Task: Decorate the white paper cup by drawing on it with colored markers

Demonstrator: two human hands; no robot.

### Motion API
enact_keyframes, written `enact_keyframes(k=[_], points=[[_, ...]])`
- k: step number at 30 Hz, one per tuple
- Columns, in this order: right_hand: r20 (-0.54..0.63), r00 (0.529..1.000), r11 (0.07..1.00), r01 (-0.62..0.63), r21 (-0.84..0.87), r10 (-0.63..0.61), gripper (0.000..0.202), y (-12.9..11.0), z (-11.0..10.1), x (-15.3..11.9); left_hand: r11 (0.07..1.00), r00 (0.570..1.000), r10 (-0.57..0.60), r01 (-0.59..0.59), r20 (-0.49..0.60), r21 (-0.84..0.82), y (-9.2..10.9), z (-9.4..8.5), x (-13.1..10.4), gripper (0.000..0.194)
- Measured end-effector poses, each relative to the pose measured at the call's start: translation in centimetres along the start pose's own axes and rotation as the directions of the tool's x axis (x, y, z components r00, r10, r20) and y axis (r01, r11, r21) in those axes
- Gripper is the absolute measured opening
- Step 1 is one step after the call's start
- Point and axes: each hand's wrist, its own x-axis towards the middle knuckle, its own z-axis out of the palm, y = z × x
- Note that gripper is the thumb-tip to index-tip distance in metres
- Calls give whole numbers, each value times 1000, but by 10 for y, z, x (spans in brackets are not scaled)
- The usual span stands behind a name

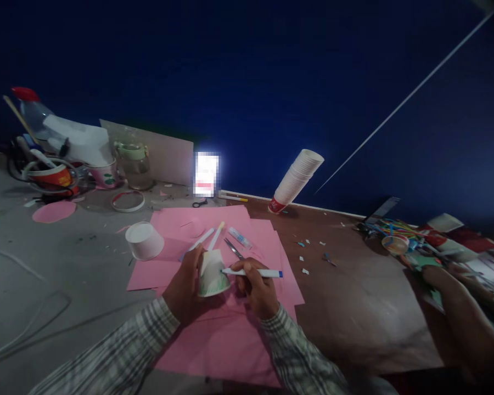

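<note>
My left hand (pixel 184 288) is closed round the side of a white paper cup (pixel 212 271), held upside down and tilted, with green strokes drawn near its rim. Between the fingers of my right hand (pixel 255 286) is a white marker (pixel 258 272) with a blue end, its tip at the cup's side. Under both hands lie sheets of pink paper (pixel 218 351). Just beyond them rest scissors (pixel 233 248), a glue stick (pixel 239 238) and two more markers, one with a yellow end (pixel 216 236). A second white cup (pixel 144 241) stands upside down at the left.
A leaning stack of paper cups (pixel 296 181) stands against the blue wall. At the back left are a jar (pixel 134 167), a pen-filled cup (pixel 51 176) and a bottle (pixel 37 112). Another person's arm (pixel 456 302) reaches in at the right, near coloured sticks (pixel 389 229). Paper scraps (pixel 305 271) dot the table.
</note>
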Motion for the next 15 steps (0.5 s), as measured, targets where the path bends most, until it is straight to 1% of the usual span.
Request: enact_keyframes(k=[4,10,15], points=[[7,1000,1000,9,-9,-9,55,0,1,0,1000,1000,-21,21,22,3,5,-1,3,83],[-4,1000,1000,-5,-28,5,56,-3,2,0,1000,1000,28,-28,13,-9,6,-3,4,78],[-4,1000,1000,-5,-18,5,54,-1,0,0,999,999,-11,12,38,-31,6,-3,4,75]])
